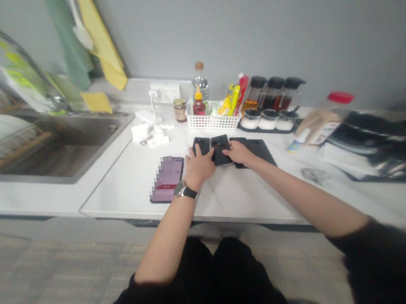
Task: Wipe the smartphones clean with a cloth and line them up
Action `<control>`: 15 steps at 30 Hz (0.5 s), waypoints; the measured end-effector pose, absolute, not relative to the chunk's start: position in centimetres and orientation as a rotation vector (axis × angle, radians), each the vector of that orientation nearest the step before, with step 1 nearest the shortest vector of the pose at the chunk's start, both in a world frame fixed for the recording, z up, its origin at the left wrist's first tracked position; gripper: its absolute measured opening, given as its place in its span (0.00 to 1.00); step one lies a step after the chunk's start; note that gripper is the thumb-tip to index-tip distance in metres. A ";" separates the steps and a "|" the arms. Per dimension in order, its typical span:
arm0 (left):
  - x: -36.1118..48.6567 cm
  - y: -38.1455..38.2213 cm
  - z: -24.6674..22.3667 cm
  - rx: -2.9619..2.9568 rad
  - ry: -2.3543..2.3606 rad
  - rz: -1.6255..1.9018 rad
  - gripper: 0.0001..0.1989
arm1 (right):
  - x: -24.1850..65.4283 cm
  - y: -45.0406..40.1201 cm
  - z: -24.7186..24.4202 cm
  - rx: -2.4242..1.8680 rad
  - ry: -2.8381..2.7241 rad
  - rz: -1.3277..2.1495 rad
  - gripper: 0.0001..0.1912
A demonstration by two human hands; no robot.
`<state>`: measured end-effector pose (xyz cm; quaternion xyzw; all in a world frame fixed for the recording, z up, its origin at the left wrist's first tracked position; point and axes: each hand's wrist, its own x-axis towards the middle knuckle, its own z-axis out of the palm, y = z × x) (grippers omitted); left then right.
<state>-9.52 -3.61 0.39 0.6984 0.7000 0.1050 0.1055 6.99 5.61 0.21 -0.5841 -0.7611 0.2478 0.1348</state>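
Observation:
Several dark, flat, phone-like devices lie side by side on the white counter (119, 196). My left hand (200, 166), with a watch on its wrist, rests with spread fingers on the left black device (202, 144), its thumb at the edge of the middle black device (221, 155). At that middle device's right edge, my right hand (239, 152) touches it with bent fingers; whether it grips it is unclear. Partly under the right wrist lie more dark flat devices (262, 149). A larger phone (167, 178) with a lit pinkish screen lies left of my left hand.
Behind the devices stand a white basket (214, 121) of condiments, a jar (180, 110) and a seasoning rack (268, 126). A sink (78, 157) is at the left. On the right are a red-capped container (327, 119) and a black pan-like item (360, 137).

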 end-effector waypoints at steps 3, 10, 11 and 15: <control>-9.5 -3.5 0.2 2.041 2.036 0.322 0.32 | 6.3 5.2 0.9 -1.778 -2.294 0.608 0.22; -9.6 -3.7 0.1 2.078 1.964 0.306 0.37 | 4.0 3.5 2.1 -1.883 -2.462 0.324 0.22; -9.7 -3.8 0.1 2.083 1.966 0.286 0.37 | 3.7 3.3 2.1 -1.890 -2.478 0.298 0.21; -9.9 -3.7 0.2 2.108 1.962 0.225 0.37 | 2.7 2.8 2.0 -1.907 -2.503 0.233 0.21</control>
